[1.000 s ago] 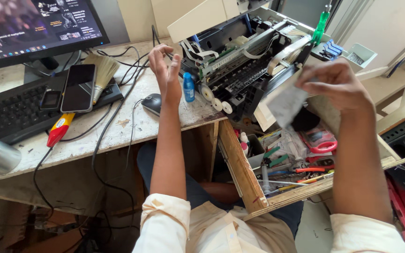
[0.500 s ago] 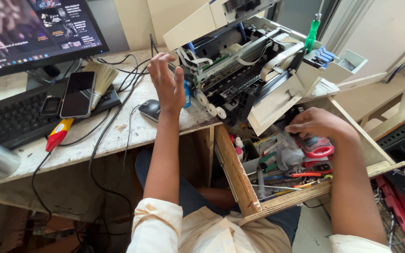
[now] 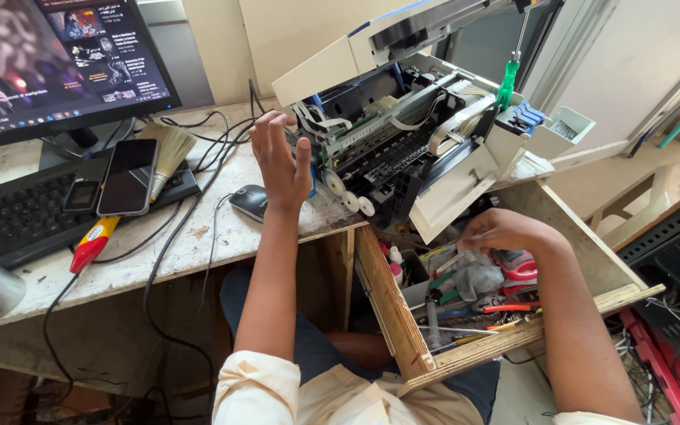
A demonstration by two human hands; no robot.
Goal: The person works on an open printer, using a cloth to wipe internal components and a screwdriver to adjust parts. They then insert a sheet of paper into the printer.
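Printer (image 3: 403, 157) shell is matt off-white plastic, guts show bare metal rods and black plastic. Drawer (image 3: 391, 303) is raw plywood, rough edges. Desk (image 3: 222, 244) looks like scuffed, stained laminate. Phone (image 3: 126, 177) is glossy glass.

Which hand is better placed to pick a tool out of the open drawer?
Probably the right hand: it is already down in the wooden drawer among the tools, while the left hand rests up against the opened printer on the desk.

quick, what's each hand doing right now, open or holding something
Left hand: open, fingers spread, resting against the opened printer.
Right hand: down among the tools in the wooden drawer; whether it grips anything cannot be told.
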